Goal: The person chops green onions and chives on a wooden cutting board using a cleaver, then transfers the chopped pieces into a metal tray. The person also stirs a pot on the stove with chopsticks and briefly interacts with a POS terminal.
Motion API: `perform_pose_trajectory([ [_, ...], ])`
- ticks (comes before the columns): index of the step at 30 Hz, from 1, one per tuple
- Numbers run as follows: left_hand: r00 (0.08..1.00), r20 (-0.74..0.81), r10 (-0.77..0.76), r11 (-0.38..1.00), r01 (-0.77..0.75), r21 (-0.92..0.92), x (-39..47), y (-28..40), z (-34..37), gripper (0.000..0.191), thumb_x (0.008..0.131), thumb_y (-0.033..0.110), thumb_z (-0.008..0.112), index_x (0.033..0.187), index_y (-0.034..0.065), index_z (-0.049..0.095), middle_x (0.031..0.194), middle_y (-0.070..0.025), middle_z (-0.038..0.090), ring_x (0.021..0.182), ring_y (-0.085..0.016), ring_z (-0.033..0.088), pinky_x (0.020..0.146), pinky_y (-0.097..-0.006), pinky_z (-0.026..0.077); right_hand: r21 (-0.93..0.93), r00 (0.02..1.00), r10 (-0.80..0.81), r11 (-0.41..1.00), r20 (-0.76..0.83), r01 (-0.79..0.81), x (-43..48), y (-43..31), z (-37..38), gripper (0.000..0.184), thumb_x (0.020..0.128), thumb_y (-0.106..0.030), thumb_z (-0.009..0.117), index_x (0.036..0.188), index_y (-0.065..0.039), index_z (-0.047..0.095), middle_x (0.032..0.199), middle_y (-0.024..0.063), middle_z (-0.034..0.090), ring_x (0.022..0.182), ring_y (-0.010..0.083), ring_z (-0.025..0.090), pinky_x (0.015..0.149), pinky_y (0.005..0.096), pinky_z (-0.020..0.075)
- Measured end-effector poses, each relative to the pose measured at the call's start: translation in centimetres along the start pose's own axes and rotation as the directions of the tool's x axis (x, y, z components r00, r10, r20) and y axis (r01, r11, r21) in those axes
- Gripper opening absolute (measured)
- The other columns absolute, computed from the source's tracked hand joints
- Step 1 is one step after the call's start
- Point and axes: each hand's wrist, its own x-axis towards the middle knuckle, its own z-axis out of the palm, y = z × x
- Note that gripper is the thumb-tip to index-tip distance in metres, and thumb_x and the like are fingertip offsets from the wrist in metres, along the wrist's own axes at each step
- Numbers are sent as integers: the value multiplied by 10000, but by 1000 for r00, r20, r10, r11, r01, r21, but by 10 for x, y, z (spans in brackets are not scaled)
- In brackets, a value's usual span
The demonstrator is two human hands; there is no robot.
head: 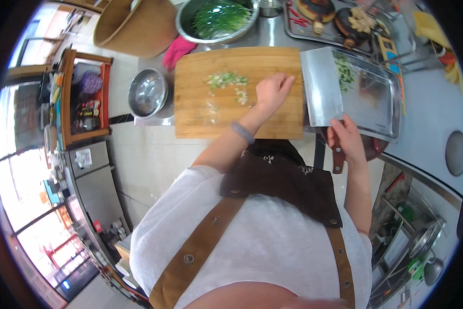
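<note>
In my right hand is the brown handle of a broad Chinese cleaver. Its wide blade lies between the cutting board and a steel tray, over the tray's left side. Chopped green scallion shows in the tray beside the blade. My left hand hovers over the right part of the wooden cutting board, fingers curled together, with nothing seen in it. To its left, chopped scallion pieces are scattered on the board.
Behind the board stands a steel bowl of whole scallions in liquid. A small metal bowl sits at the left, near a pink cloth and a large tan tub. At back right, a tray holds ginger and red chillies.
</note>
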Motion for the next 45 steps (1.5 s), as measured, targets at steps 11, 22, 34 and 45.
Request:
perform_pose_trajectory([
  [11, 943, -331, -30, 965, 114, 237, -43, -176, -138, 83, 851, 107, 577, 916, 64, 604, 903, -140, 575, 875, -341, 538, 744, -432, 449, -982, 877, -478, 146, 38, 122, 126, 37, 151, 165, 910, -252, 518, 921, -87, 525, 807, 157, 648, 740, 373, 637, 598, 507, 482],
  [22, 957, -285, -52, 986, 94, 136, -48, -217, -178, 312, 848, 40, 512, 1159, 12, 520, 1106, -192, 542, 1038, -374, 525, 855, -431, 445, -941, 786, -518, -157, 337, 300, 115, 72, 221, 149, 849, -208, 579, 972, -125, 570, 737, 80, 613, 650, 277, 642, 529, 405, 506],
  [34, 994, -41, 99, 994, -101, -51, -42, -217, -158, 309, 846, 95, 547, 1151, 48, 562, 1134, -135, 592, 1095, -318, 522, 945, -423, 368, -594, 968, -135, 804, -211, -18, 37, 99, 163, 97, 919, -170, 546, 931, -74, 560, 634, 43, 554, 519, 141, 562, 486, 309, 461],
  [45, 994, 18, 110, 986, -107, -126, -69, -186, -130, 325, 866, 181, 582, 1173, 78, 594, 1183, -110, 603, 1155, -270, 511, 963, -392, 341, -19, 951, 222, 973, -214, -231, 32, 150, 193, 177, 938, -218, 538, 927, -41, 523, 629, 32, 551, 501, 115, 535, 452, 257, 431],
])
